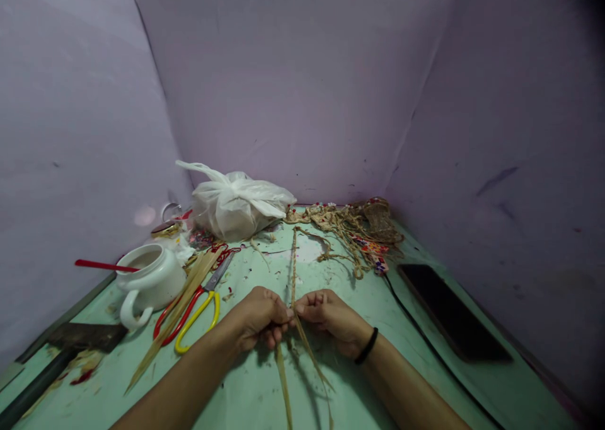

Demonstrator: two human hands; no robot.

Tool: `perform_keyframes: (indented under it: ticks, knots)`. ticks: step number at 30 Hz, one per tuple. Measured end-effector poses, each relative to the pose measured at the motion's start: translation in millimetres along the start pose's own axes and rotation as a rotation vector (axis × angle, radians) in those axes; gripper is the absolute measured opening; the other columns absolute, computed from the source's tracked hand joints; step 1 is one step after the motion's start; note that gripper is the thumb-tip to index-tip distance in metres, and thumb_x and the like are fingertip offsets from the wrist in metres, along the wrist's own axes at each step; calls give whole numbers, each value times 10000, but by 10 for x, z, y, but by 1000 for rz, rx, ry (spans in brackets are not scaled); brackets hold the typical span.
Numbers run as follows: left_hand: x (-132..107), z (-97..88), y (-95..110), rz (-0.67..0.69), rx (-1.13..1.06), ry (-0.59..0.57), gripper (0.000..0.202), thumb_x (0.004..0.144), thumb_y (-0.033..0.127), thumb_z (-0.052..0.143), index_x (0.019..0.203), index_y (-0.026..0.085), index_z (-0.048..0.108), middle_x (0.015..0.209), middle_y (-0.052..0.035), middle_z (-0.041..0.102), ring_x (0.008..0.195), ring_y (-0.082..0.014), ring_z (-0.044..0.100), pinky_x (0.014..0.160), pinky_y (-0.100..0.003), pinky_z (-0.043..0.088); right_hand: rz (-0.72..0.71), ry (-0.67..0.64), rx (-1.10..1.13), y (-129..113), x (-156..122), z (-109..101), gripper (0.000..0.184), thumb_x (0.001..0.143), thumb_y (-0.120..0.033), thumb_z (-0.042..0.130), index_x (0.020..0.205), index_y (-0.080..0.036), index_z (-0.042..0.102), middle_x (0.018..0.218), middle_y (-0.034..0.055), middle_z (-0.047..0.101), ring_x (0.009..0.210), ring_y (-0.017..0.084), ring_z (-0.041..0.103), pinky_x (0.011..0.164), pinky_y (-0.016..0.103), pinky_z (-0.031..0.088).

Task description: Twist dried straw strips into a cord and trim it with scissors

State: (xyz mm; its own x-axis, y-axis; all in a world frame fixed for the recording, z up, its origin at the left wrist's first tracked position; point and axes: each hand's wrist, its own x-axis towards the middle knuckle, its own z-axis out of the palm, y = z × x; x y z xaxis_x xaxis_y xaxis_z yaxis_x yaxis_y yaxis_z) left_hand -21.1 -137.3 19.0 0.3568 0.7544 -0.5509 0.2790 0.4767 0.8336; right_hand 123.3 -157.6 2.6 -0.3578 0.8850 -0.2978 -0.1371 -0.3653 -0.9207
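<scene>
A thin braid of dry straw-coloured fibre runs straight away from me over the green table. My left hand pinches its near end between thumb and fingers. Close against it, my right hand pinches the same spot from the other side; a black band circles that wrist. Loose fibre strands hang from between the hands toward the near edge. The braid's far end lies beside a looped piece of cord. Which strand each hand grips is too small to tell.
Left: white mug with a red stick, scissors with red and yellow handles, dry leaf strips, a hammer-like tool. Behind: a tied white plastic bag, a heap of braided cords. Right: black cable, phone.
</scene>
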Motion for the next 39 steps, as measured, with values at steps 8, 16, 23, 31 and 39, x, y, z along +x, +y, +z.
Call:
perform_keyframes:
  ticks: [8,16,23,31,39]
  knots:
    - [3,-20,-14,75,29,-33,113,509,210,543,523,100,561,381,29,459,266,-44,345,246,-153,221,-23,82,-95,-32,4,-8,83,493,-180,623,497,-111,578,443,-6,535,411,46,352,425,197,229]
    - [-16,61,-7,85,55,63,57,518,173,484,466,150,475,311,72,347,238,-31,223,271,-174,91,-127,257,-464,17,35,0,38,532,-129,524,502,-134,546,445,-21,497,429,67,380,417,191,274]
    - [-33,184,-3,93,38,180,128,499,105,447,392,155,399,286,70,309,256,-25,189,292,-183,98,-98,327,-843,-45,-85,35,126,566,-173,508,506,-113,601,425,-5,475,427,77,377,387,194,228]
    - [-62,77,14,100,25,98,113,493,159,452,385,149,425,309,44,356,249,-43,274,272,-177,102,-271,313,-961,-70,-208,246,144,592,-157,512,526,-136,638,453,18,552,436,94,431,409,201,248]
    - [-44,-9,-1,149,7,21,73,485,195,530,471,127,509,307,74,343,259,-16,216,292,-177,112,-197,221,-626,-143,-159,17,160,601,-254,584,493,-136,572,454,3,542,423,82,419,414,202,285]
